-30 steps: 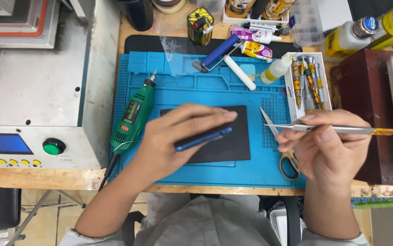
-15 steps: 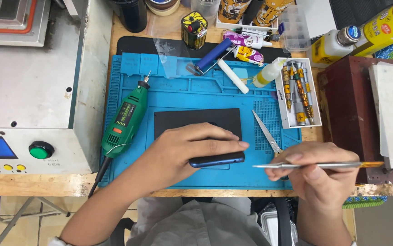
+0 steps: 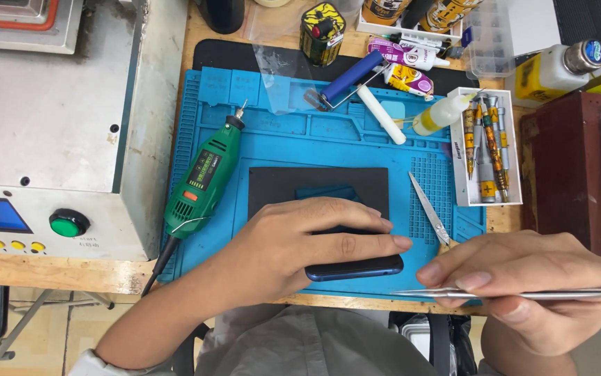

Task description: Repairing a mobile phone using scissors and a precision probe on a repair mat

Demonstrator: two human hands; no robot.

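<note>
While left hand pins phone, tweezers apparently point left.

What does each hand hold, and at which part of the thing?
The left hand grips a dark blue phone, fingers laid over its top. The right hand pinches thin metal tweezers near their pointed end.

Bright, even overhead light; soft short shadows under hands. Mild glare on the grey machine. Sharp focus throughout.

Left hand on blue phone, right hand with metal tweezers.
</note>
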